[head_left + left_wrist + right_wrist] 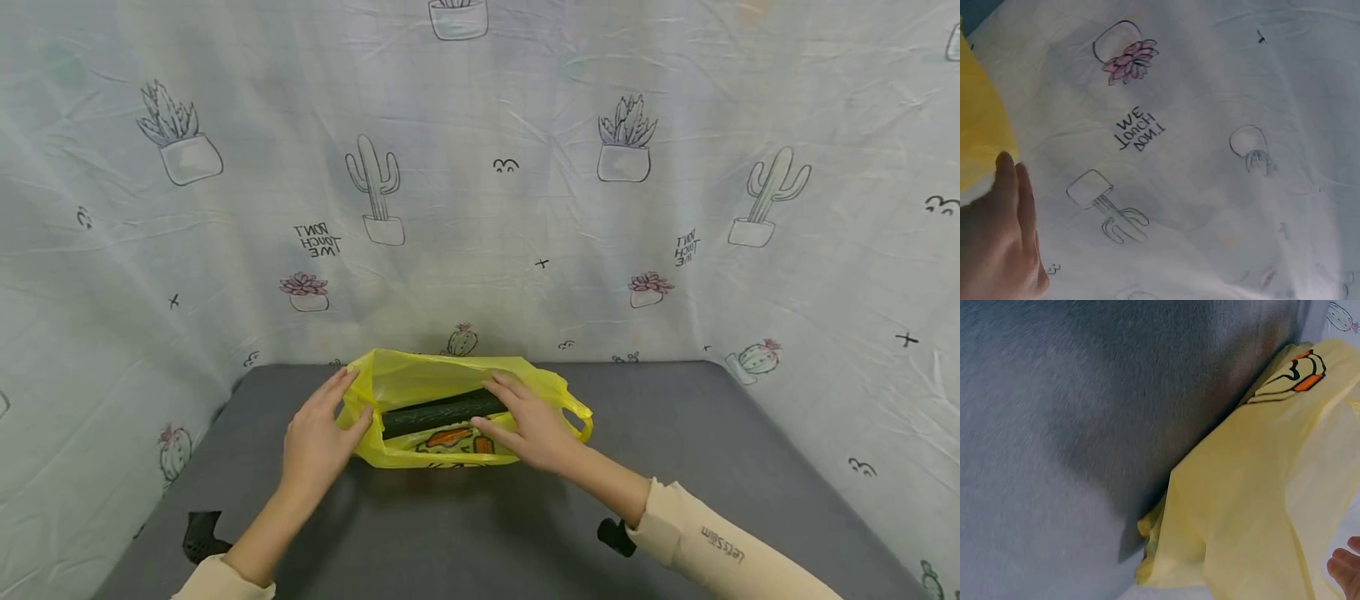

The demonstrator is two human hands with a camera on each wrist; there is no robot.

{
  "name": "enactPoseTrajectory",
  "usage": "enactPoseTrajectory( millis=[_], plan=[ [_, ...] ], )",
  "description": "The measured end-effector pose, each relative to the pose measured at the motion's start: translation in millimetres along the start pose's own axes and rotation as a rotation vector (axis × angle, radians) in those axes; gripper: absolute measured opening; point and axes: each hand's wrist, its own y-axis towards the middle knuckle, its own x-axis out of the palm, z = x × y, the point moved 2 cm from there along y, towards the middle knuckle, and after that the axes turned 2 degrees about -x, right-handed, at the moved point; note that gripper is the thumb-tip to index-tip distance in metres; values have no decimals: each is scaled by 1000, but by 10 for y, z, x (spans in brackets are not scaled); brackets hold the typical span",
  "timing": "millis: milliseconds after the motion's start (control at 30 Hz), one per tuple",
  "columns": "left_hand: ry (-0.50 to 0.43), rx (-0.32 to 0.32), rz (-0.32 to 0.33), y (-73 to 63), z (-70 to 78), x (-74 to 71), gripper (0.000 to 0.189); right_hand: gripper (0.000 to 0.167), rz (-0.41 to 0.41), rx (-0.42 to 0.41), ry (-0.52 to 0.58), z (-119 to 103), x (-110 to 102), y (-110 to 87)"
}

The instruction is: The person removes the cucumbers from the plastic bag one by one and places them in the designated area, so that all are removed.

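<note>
A yellow plastic bag (442, 367) lies on the table with its mouth spread open toward me. Inside it a long dark green cucumber (435, 414) lies crosswise, its right end hidden by my right hand (536, 427). The right fingers and thumb are spread apart over the bag's mouth, near the cucumber. In the right wrist view, only fingertips (1342, 570) show beside the bag's rim. My left hand (315, 437) touches the bag's left edge, thumb apart from the fingers. The left wrist view shows straight fingers (1025, 206) against the yellow plastic (982, 119).
The grey table (712, 467) runs back to a white curtain (465, 208) printed with potted cacti. Black objects stand near my forearms, one at the left (202, 537) and one at the right (617, 537). A looped bag handle (583, 421) sticks out on the right.
</note>
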Motion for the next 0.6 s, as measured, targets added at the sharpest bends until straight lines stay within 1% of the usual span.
enactPoseTrajectory(
  millis=[100, 167, 233, 300, 367, 433, 533, 600],
  plan=[
    [-40, -104, -76, -49, -30, 87, 74, 63, -48, 22, -4, -2, 98, 51],
    [-69, -181, -142, -88, -57, 146, 82, 63, -79, 42, -18, 3, 176, 93],
    [-84, -225, -188, -124, -65, 194, 87, 62, -116, 63, -33, 13, 255, 139],
    [-97, -256, -216, -146, -54, 224, 90, 62, -157, 74, -64, 1, 328, 185],
    [-98, -264, -225, -149, -27, 241, 94, 62, -199, 77, -103, -30, 394, 232],
    [-104, -263, -225, -144, 1, 252, 94, 59, -229, 62, -137, -67, 460, 286],
    [-117, -244, -212, -132, 23, 269, 92, 52, -249, 30, -183, -122, 557, 375],
    [-133, -239, -208, -135, 12, 281, 89, 48, -252, 14, -203, -157, 614, 435]
  ],
)
